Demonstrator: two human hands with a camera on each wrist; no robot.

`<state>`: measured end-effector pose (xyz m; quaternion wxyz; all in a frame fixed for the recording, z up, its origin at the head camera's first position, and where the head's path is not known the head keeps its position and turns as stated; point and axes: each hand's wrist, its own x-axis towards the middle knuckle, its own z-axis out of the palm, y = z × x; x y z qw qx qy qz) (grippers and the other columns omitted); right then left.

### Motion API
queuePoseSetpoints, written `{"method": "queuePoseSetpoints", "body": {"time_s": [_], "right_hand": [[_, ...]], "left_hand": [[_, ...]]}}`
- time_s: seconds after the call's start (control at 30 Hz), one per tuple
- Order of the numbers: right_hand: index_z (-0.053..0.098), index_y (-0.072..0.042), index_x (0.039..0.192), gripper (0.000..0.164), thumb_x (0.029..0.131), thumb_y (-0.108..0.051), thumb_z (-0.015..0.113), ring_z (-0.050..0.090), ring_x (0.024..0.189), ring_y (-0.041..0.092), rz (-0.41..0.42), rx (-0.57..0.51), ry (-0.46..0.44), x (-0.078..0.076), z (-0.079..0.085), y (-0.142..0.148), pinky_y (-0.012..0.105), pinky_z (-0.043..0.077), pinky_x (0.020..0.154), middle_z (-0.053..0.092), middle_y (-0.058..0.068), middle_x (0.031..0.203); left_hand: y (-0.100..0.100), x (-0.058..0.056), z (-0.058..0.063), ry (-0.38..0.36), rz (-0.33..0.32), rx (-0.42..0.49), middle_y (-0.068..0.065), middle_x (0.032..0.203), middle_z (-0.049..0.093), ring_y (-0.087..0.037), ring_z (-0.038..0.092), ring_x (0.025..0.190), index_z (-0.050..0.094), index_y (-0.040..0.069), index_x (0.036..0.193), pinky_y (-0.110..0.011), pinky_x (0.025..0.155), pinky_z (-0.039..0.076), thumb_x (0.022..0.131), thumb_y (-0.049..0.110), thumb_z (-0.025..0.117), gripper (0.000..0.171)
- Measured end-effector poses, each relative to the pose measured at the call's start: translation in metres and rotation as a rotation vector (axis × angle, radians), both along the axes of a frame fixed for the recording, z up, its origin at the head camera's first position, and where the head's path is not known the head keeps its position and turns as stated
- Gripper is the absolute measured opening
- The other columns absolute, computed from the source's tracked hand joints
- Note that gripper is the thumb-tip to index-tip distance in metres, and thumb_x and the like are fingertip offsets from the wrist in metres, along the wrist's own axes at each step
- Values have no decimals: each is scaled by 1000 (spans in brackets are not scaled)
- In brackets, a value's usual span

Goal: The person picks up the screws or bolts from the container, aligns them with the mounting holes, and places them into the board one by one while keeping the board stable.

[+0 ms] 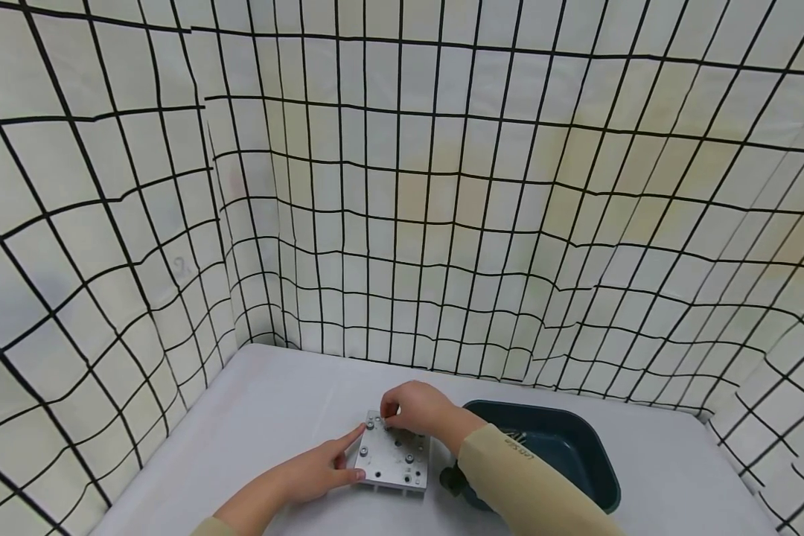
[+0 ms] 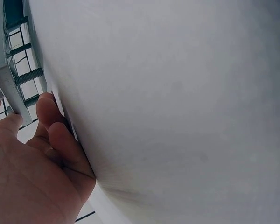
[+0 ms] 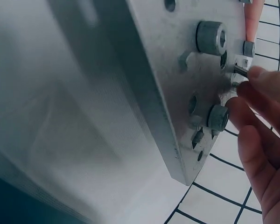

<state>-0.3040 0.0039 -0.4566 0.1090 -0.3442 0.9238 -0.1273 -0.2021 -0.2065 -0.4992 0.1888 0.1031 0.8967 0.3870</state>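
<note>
A silver metal plate (image 1: 391, 460) with several holes and socket-head bolts (image 3: 212, 38) is raised off the white table on threaded bolt shanks (image 2: 29, 76). My right hand (image 1: 418, 408) is over the plate's far edge, pinching a small, thin metal screw (image 3: 241, 70) between thumb and fingertips at the plate's face. Its lower end is hard to make out. At the plate's left side, my left hand (image 1: 315, 470) touches the edge with an extended index finger and thumb. Its other fingers (image 2: 67, 147) are bent loosely near the table.
To the right, a dark teal tray (image 1: 579, 454) holds small metal pieces (image 1: 517, 437), partly behind my right forearm. A dark round object (image 1: 452, 481) lies by the tray's near left side. White walls with a black grid (image 1: 402, 186) surround the table (image 1: 295, 394).
</note>
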Motion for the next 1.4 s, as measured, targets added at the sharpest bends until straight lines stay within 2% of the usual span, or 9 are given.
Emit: {"method": "queuePoseSetpoints", "body": {"time_s": [0.17, 0.4, 0.67, 0.9, 1.1, 1.27, 1.4], "right_hand": [[69, -27, 87, 7, 91, -24, 74, 53, 70, 4, 15, 16, -39, 2, -2, -1, 23, 46, 66, 58, -17, 79], [74, -27, 93, 5, 91, -22, 74, 53, 70, 4, 24, 41, -28, 2, -1, -2, 22, 46, 66, 60, -16, 80], [75, -26, 103, 12, 92, -23, 73, 55, 69, 4, 17, -10, -76, 1, 7, 8, 22, 47, 63, 61, -15, 84], [75, -24, 108, 16, 92, -25, 74, 57, 77, 1, 25, -63, -65, -2, 23, 22, 23, 48, 71, 63, -17, 86], [75, -25, 106, 16, 91, -25, 75, 58, 76, 3, -24, -118, -75, -5, 35, 45, 24, 49, 67, 64, -16, 87], [74, -25, 105, 14, 91, -25, 75, 60, 73, 4, -58, -172, -111, -10, 36, 72, 26, 50, 67, 65, -14, 88], [74, -25, 105, 14, 91, -25, 74, 61, 76, 4, -65, -190, -106, -14, 35, 99, 28, 50, 70, 66, -13, 89]], "left_hand": [[0, 0, 0, -10, 3, -4, -4, 87, 50, -20, 48, 72, 30, 20, 157, -35, 63, 37, 89, 53, 68, 85], [0, -1, -1, -6, 9, -14, -4, 88, 50, -20, 48, 73, 29, 20, 158, -35, 64, 36, 89, 54, 67, 85], [5, -1, 1, -10, 21, -36, -3, 88, 50, -19, 48, 72, 30, 20, 157, -34, 63, 37, 89, 53, 68, 85], [6, -1, 3, -7, 36, -43, -4, 88, 50, -20, 48, 72, 30, 21, 157, -34, 62, 38, 88, 52, 69, 85], [9, -4, 1, -5, 41, -40, -4, 88, 50, -20, 47, 72, 30, 20, 157, -34, 63, 38, 88, 52, 70, 86], [10, -4, 1, 2, 54, -48, -4, 87, 50, -20, 48, 72, 31, 20, 157, -34, 63, 39, 86, 51, 71, 87], [11, -4, 2, -2, 68, -63, -4, 86, 50, -20, 48, 71, 33, 19, 156, -34, 62, 39, 85, 51, 72, 88]]}}
